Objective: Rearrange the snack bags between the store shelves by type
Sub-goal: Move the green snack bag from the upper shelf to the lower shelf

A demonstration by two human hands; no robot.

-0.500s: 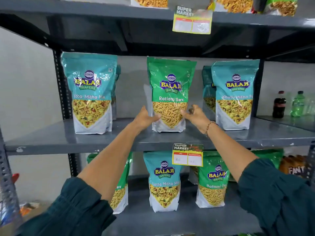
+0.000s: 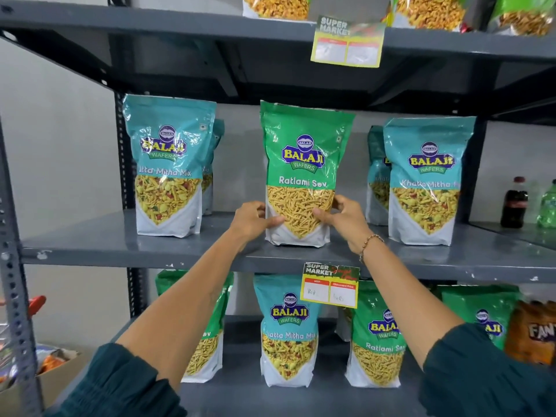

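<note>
Two hands grasp a green plastic Ratlami Sev snack bag point(image 2: 304, 173) upright on the grey metal shelf point(image 2: 90, 242).
Left hand point(image 2: 251, 219) and right hand point(image 2: 343, 216) wrap their fingers around the bag's lower sides.

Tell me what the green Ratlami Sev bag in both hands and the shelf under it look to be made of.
Ratlami Sev bag: looks like glossy plastic film, judging by its wrinkles, glare streaks and a clear window showing the sev. Shelf: seemingly grey-painted metal, going by its smooth sheen, chipped spots along the front edge and a perforated upright.
</note>
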